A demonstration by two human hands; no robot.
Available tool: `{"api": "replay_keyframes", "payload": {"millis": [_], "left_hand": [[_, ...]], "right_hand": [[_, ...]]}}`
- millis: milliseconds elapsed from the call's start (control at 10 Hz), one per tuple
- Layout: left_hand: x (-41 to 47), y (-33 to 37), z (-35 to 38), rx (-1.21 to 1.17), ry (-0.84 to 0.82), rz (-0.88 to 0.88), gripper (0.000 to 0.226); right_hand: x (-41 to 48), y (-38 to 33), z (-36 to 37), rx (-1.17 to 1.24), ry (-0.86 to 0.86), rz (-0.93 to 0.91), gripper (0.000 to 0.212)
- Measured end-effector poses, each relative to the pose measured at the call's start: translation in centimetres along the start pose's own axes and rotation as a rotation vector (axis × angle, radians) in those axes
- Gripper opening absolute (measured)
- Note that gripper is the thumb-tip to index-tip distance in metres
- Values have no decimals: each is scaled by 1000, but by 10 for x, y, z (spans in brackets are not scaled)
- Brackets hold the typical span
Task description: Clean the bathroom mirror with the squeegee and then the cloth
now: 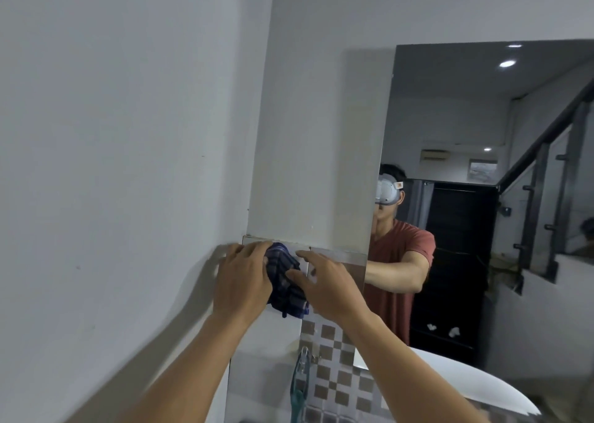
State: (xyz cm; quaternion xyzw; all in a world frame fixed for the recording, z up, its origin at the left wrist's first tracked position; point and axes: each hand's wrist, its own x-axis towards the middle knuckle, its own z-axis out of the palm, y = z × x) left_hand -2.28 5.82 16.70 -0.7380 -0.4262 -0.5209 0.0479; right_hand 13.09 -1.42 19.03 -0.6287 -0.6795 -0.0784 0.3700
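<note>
A dark blue checked cloth point(284, 281) is bunched against the tiled wall just left of the mirror point(466, 127). My left hand point(242, 278) grips the cloth's upper left part with curled fingers. My right hand point(328, 286) rests on its right side, thumb on the fabric and fingers spread over the tile. A teal squeegee point(297, 390) hangs below on a wall hook point(305, 356), with no hand touching it. The mirror shows a person in a red shirt wearing a headset.
A white basin point(466, 384) curves out at the lower right under the mirror. Brown and white checked tiles point(334, 368) cover the wall below my hands. A plain white wall point(128, 165) fills the left side.
</note>
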Motion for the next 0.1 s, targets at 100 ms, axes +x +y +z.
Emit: {"api": "replay_keyframes", "payload": {"millis": [100], "left_hand": [[-22,20,-15,-141,127,-57,41]], "right_hand": [[-23,-3,-19,-30,21,2,46]]}}
